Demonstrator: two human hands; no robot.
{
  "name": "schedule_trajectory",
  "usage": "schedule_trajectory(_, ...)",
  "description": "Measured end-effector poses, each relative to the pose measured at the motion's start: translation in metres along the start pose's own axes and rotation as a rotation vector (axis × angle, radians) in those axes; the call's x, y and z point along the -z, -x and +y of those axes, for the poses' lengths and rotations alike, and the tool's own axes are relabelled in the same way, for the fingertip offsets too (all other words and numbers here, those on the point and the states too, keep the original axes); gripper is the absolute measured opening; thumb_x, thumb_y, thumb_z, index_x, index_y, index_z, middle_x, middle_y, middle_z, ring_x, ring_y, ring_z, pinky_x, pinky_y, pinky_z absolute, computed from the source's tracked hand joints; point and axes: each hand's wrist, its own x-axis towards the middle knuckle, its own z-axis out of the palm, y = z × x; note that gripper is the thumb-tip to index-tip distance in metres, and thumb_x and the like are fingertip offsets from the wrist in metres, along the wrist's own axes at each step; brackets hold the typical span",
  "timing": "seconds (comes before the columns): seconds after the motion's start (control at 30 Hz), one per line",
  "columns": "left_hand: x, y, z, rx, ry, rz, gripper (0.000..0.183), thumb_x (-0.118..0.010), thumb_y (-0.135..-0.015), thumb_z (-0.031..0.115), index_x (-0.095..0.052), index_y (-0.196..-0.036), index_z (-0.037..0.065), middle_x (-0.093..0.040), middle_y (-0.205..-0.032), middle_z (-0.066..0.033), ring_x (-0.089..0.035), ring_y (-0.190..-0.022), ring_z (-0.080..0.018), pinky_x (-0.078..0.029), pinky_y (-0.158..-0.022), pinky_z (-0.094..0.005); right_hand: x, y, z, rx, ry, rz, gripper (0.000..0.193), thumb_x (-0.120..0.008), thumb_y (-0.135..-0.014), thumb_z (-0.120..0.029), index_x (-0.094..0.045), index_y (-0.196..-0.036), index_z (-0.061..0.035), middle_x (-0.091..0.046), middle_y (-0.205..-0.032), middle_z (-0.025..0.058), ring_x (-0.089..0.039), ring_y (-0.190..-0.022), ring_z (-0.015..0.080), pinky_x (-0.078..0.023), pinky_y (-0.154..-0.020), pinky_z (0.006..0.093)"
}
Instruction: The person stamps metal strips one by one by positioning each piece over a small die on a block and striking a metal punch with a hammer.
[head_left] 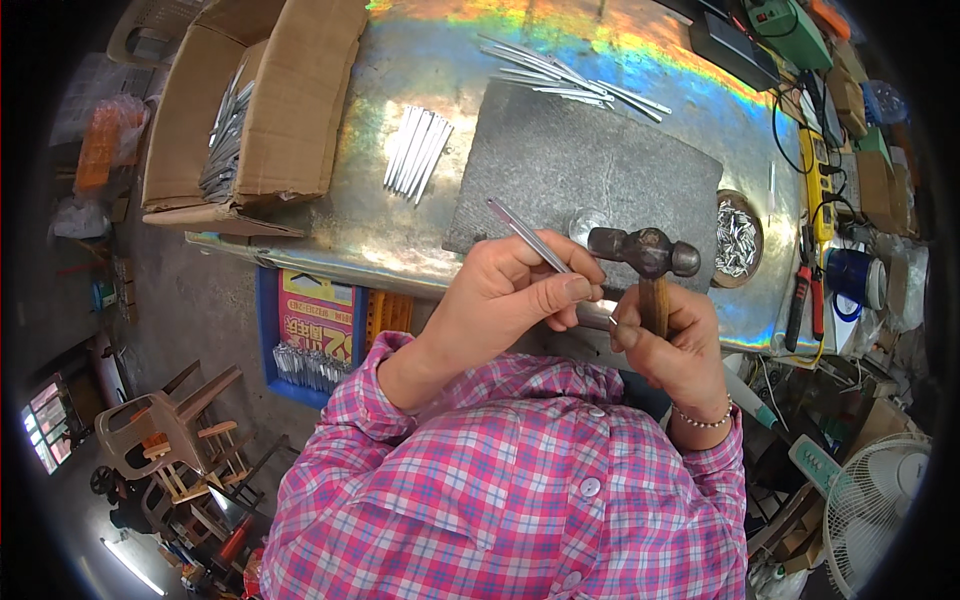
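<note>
My left hand [515, 290] pinches a slim silver metal strip [528, 234] between thumb and fingers. The strip slants up and left over the near edge of a dark grey slab [590, 150]. In my right hand [680, 345] is a ball-peen hammer [648, 252], upright, gripped by its wooden handle below the head. Thumb and forefinger of that hand also meet at a tiny shiny bit, too small to name. Behind the hammer, a round shiny metal piece [587, 224] rests on the slab. Small silver pins [736, 240] fill a round dish right of the slab.
Similar strips [418, 152] lie in a row left of the slab, with more strips [560, 78] along its far edge. A cardboard box [300, 110] of strips stands left. Pliers [797, 300] lie right. A blue tray [268, 325] sits below the table edge; a fan [880, 500] is lower right.
</note>
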Motion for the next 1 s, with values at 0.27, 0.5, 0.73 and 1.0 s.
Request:
schedule_trajectory(0.27, 0.006, 0.007, 0.000, 0.057, 0.077, -0.049, 0.014, -0.062, -0.090, 0.009, -0.063, -0.098, -0.002, -0.065, -0.089, -0.0081, -0.061, -0.072, -0.0093, -0.050, -0.064, -0.0213, -0.012, -0.006, 0.005, -0.008, -0.028, 0.014, 0.003, -0.059, -0.081, -0.002, -0.056, -0.081, -0.0012, -0.055, -0.072, -0.0020, -0.047, -0.063, 0.0034, -0.037, -0.055, 0.0203)
schedule_trajectory(0.5, 0.027, 0.021, -0.004, -0.221, -0.570, -0.066, 0.012, -0.063, -0.087, 0.006, -0.064, -0.097, -0.001, -0.065, -0.089, -0.0074, -0.063, -0.080, -0.0155, -0.048, -0.069, -0.0285, -0.029, -0.011, 0.009, 0.164, -0.119, 0.143, 0.011, -0.052, -0.090, -0.008, -0.046, -0.093, 0.0009, -0.058, -0.087, 0.0152, -0.045, -0.043, 0.0072, -0.033, -0.037, 0.0177)
schedule_trajectory(0.73, 0.017, 0.039, -0.024, -0.281, -1.020, -0.074, 0.019, -0.065, -0.080, 0.018, -0.062, -0.091, 0.003, -0.061, -0.082, -0.0138, -0.062, -0.079, -0.0338, -0.049, -0.069, -0.0428, -0.061, -0.030, 0.010, -0.013, -0.269, 0.017, 0.013, -0.050, -0.092, -0.010, -0.043, -0.094, 0.0014, -0.060, -0.081, 0.0210, -0.048, -0.039, 0.0111, -0.039, -0.037, 0.0207)
schedule_trajectory(1.0, 0.097, 0.119, -0.057, -0.062, -0.847, 0.559, 0.020, -0.060, -0.088, 0.010, -0.060, -0.106, 0.000, -0.062, -0.099, -0.0121, -0.062, -0.089, -0.0212, -0.049, -0.076, -0.0288, -0.051, -0.017, 0.006, 0.193, -0.276, 0.199, 0.014, -0.050, -0.092, -0.011, -0.039, -0.092, -0.0030, -0.054, -0.068, 0.0150, -0.037, -0.033, 0.0071, -0.031, -0.029, 0.0180)
